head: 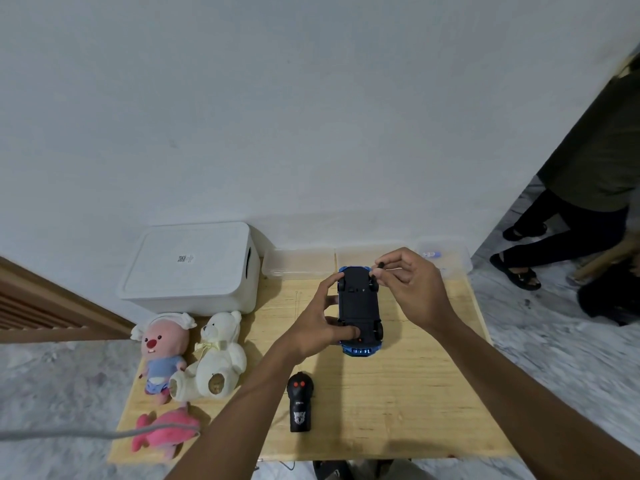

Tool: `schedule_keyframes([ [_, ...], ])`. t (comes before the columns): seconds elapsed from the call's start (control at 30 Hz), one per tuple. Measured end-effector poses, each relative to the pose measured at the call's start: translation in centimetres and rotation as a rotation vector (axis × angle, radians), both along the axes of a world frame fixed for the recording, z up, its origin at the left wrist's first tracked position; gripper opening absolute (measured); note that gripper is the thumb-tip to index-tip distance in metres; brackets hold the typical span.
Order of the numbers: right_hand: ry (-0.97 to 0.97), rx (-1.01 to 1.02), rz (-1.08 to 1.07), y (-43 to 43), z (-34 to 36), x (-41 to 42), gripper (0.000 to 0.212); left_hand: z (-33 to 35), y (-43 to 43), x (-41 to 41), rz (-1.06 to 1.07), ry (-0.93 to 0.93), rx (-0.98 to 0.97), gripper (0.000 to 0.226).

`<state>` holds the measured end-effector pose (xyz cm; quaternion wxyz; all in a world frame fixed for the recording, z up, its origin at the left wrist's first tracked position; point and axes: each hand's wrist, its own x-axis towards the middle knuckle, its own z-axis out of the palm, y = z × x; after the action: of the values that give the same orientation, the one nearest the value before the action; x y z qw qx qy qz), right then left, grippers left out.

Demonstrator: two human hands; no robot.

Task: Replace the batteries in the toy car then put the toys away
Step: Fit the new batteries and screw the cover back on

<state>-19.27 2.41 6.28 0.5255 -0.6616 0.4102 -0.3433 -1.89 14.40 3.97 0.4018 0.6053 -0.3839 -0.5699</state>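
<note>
Head view: the blue toy car sits upside down at the middle of the frame over the wooden worktop, gripped along its left side by the left hand, whose thumb presses on the underside near the lower end. The right hand is curled at the car's upper right corner, thumb and forefinger pinching a small dark object too small to identify. A black remote lies below the car, three plush toys lie at lower left, and a white lidded box stands above them.
</note>
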Motion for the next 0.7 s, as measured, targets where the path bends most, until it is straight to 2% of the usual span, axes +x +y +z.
schedule_keyframes([
  [0.3,0.022,-0.032,0.008,-0.12,-0.05,-0.11,0.009,-0.06,-0.02,-0.23,0.000,-0.004,-0.009,0.097],
  [0.6,0.163,-0.376,0.075,0.39,0.56,-0.14,0.014,-0.06,-0.04,-0.75,-0.015,-0.027,-0.022,0.097],
  [0.7,0.128,-0.314,0.000,0.17,0.81,0.03,0.005,0.05,-0.02,-0.72,-0.016,-0.037,-0.033,0.097],
])
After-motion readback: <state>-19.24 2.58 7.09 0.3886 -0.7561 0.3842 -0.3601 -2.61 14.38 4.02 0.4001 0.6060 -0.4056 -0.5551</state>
